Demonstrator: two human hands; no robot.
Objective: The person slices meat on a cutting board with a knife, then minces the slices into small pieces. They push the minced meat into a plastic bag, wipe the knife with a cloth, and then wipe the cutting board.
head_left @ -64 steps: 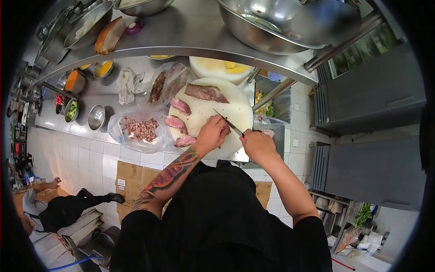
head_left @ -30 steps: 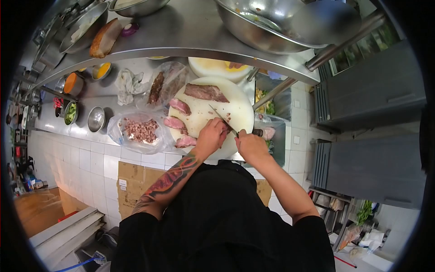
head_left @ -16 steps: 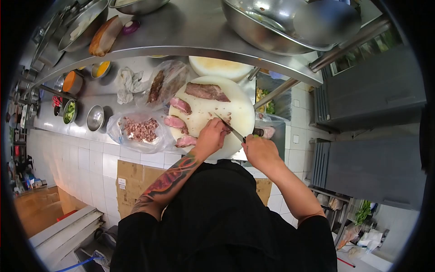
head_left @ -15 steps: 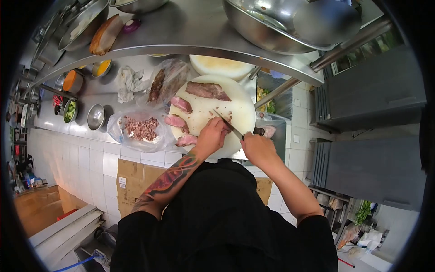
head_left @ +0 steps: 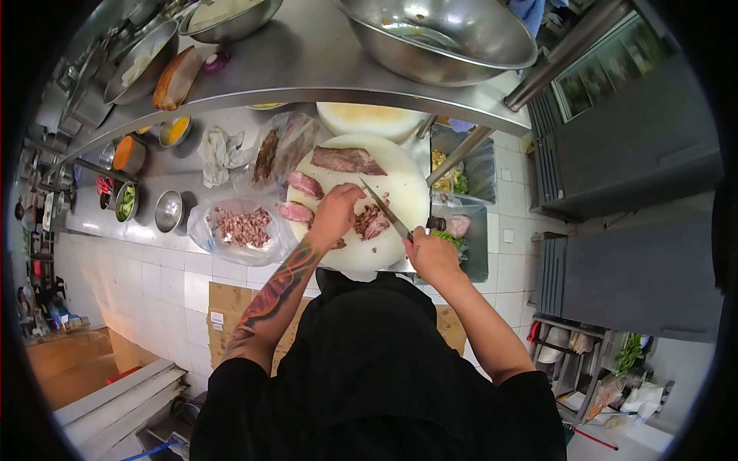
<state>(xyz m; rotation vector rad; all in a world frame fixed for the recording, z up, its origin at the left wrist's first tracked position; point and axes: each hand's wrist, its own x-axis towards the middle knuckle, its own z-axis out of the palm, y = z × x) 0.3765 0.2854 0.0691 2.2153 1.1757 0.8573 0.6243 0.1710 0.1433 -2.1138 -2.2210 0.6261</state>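
My right hand (head_left: 434, 255) grips the handle of a kitchen knife (head_left: 390, 212), whose blade slants up and left over the round white cutting board (head_left: 407, 173). Beside the blade lies a small heap of chopped meat (head_left: 372, 223). My left hand (head_left: 338, 212) is over the board's left half, fingers stretched toward the knife tip, apart from the heap. A long piece of browned meat (head_left: 347, 160) rests at the far side. Cut meat chunks with pink faces, one a pink chunk (head_left: 306, 184), line the left edge, some partly behind my left hand.
Left of the board sits a plastic bag of diced meat (head_left: 242, 227), with another bag (head_left: 296, 138) behind it. A small metal bowl (head_left: 169, 210) stands farther left. Overhead runs a steel shelf (head_left: 300, 77) bearing a large metal bowl (head_left: 446, 46). Grey bins (head_left: 478, 253) stand at right.
My left hand has moved left and up, off the meat, uncovering the chopped heap. The knife has shifted slightly, still in my right hand. The whole view has shifted a little.
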